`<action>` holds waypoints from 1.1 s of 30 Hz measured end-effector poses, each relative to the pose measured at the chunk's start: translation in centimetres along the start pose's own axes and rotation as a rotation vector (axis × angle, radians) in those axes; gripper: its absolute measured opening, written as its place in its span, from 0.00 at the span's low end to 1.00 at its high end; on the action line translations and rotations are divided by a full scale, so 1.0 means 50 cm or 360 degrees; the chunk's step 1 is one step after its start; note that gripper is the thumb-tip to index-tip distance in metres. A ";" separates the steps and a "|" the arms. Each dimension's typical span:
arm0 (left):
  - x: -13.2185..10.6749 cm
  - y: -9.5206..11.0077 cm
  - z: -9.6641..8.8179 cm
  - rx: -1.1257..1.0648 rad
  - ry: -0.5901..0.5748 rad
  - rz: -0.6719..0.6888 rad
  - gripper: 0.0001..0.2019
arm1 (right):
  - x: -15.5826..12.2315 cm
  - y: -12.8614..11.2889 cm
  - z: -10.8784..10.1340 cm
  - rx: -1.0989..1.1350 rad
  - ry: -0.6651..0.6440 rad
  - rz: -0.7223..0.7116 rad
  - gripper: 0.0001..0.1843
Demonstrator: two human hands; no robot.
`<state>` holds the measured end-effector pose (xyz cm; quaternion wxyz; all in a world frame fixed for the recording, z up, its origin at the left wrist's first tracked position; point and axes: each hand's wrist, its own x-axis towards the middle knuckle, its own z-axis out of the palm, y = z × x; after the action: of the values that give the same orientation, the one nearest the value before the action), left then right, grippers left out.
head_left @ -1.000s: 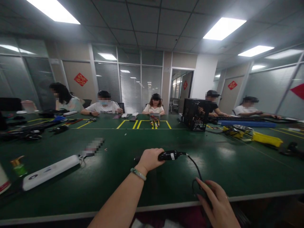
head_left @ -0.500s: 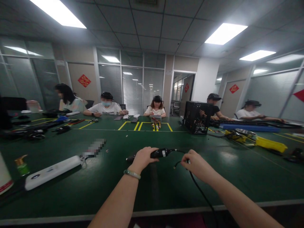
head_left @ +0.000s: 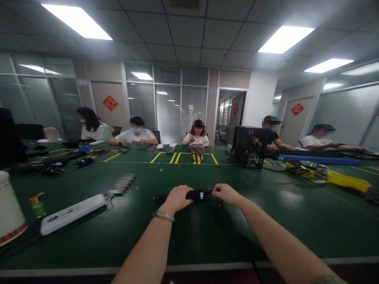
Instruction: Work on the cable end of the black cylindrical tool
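My left hand is wrapped round a black stick-shaped tool with a white label, held just above the green table. A green bangle sits on that wrist. My right hand pinches the tool's right end, where its black cable leaves and runs down toward the table's near edge. The tool's left tip pokes out past my left fist.
A white power strip lies at the left, with a small green bottle and a white container beyond it. A black computer case stands at mid-right, yellow trays further right. Several people sit along the far side.
My right hand rose from the cable coil at the near edge, took the cable, then slid along it to the tool's right end. The left hand kept hold of the tool.
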<state>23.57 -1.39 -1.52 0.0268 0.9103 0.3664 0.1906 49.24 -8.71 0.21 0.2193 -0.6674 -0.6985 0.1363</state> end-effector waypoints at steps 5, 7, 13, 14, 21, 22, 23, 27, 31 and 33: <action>-0.001 0.044 0.005 -0.0083 0.0109 0.0116 0.27 | -0.026 0.063 0.047 0.0519 0.0048 0.0019 0.12; 0.008 0.081 0.017 -0.0095 0.0172 0.0233 0.26 | -0.035 0.066 0.051 0.0574 0.0042 -0.0047 0.13; 0.042 0.169 0.066 0.0011 0.0138 0.0234 0.13 | -0.039 0.053 0.040 0.0453 0.0131 -0.0123 0.12; 0.044 0.174 0.069 0.0032 0.0127 0.0219 0.12 | -0.038 0.053 0.039 0.0415 0.0154 -0.0116 0.11; 0.047 0.185 0.052 0.0208 0.0093 0.0116 0.10 | -0.027 0.066 0.037 -0.0040 0.0298 0.0062 0.05; 0.050 0.187 0.051 0.0231 0.0084 0.0115 0.11 | -0.025 0.068 0.038 -0.0082 0.0355 0.0096 0.05; 0.053 0.188 0.051 0.0249 0.0070 0.0115 0.11 | -0.023 0.070 0.039 -0.0110 0.0408 0.0132 0.05; 0.059 0.191 0.051 0.0197 0.0010 0.0059 0.12 | -0.014 0.074 0.049 -0.0021 0.0578 0.0252 0.06; 0.043 0.198 0.049 -0.0119 0.0166 0.0156 0.09 | 0.001 0.081 0.060 0.0391 0.0785 0.0157 0.11; 0.032 0.210 0.053 -0.0399 0.0128 0.0265 0.06 | 0.008 0.088 0.061 0.0592 0.0900 0.0094 0.14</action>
<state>32.48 -7.74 -1.46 0.1095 0.9187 0.2637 0.2728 51.59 -7.67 -4.51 0.5183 -0.6474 -0.5534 0.0774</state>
